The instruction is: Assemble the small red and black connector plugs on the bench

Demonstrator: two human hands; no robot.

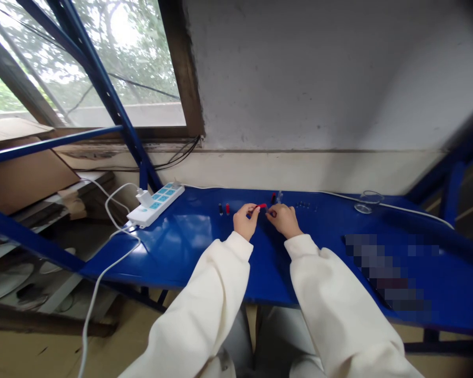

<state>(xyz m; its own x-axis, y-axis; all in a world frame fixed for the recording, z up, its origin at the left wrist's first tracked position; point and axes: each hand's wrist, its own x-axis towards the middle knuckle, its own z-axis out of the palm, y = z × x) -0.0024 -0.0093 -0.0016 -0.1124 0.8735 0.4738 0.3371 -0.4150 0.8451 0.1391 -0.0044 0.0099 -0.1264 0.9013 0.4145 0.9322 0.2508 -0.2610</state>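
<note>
Above the middle of the blue table [165, 257], a small red tube [262, 206] was found held in the left hand [246, 220]; it was pinched between thumb and fingertips near its left end, with its length lying almost level and its far end pointed toward the right hand [284, 219]. By appearance, the tube was judged to be light and stiff, probably of smooth plastic; little force was thought to be needed, though some slipping or rolling between dry fingertips was considered possible; no marked fragility was suspected. A hold around the barrel was judged soundest, with both ends left free. The right hand was noted just beside the tube's exposed end, its thumb and fingers curled narrowly together; whether a piece was held there could not be told. Both forearms, covered by white sleeves [216, 273], were extended forward and brought together over the table, the fingers being turned inward; a black tube [220, 209] and a second red tube [227, 209] were seen standing to the left of the left hand.
</note>
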